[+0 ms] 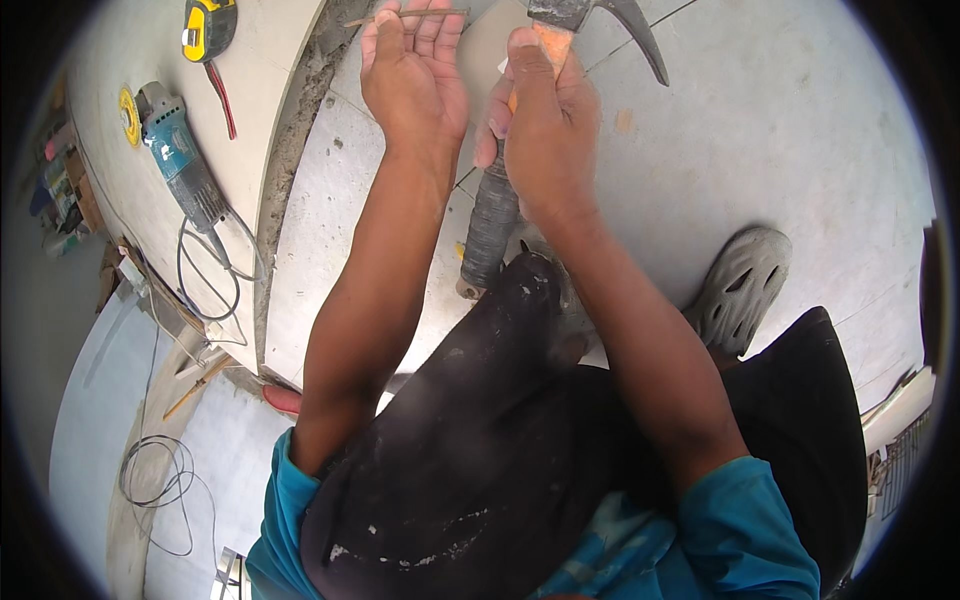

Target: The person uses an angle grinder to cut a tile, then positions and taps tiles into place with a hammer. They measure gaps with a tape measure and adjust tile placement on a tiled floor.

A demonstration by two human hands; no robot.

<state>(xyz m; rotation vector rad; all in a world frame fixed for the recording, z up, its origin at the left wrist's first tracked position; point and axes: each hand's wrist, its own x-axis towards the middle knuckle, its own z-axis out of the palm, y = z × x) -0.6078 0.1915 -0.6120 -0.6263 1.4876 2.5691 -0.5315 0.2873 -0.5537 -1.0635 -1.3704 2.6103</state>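
At the top of the view, my left hand is turned palm up. Its thumb and fingers pinch a thin brown rod, perhaps a long rusty nail, lying crosswise. Beside it, my right hand is wrapped around the handle of a claw hammer. The hammer has a dark, taped-looking grip below my hand and orange above it. Its curved metal claw points right, and the head is partly cut off by the top edge. The grip end hangs down near my knee.
On the pale raised slab to the left lie a teal angle grinder with a yellow disc and a yellow-black tape measure. A coiled black cable rests lower left. My grey clog stands on the light tiled floor.
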